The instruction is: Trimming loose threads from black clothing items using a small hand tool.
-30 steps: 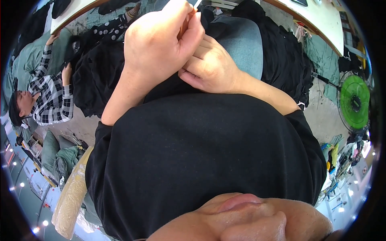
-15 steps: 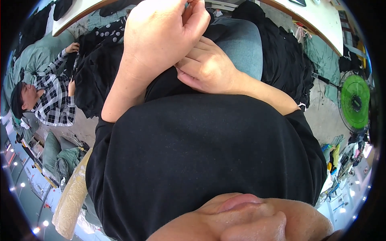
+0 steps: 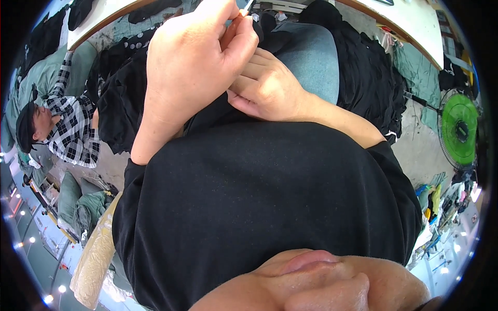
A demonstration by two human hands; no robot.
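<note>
Left hand (image 3: 192, 67) lifted slightly toward top centre versus half a second ago; plaid-shirted person (image 3: 67, 129) at left edge shifted lower. Left fingers (image 3: 236, 39) pinching thin pale tool (image 3: 248, 6) at top edge. Right hand (image 3: 267, 90) curled, pressing black fabric (image 3: 207, 116) just below the left hand.

You're in a garment workshop: heaps of black clothes (image 3: 373, 78) cover the floor, beside a green fan (image 3: 459, 129) and a long worktable (image 3: 415, 26).

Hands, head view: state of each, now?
Left hand: closed, pinching a small thin tool.
Right hand: fingers curled on black fabric; grip cannot be told.
</note>
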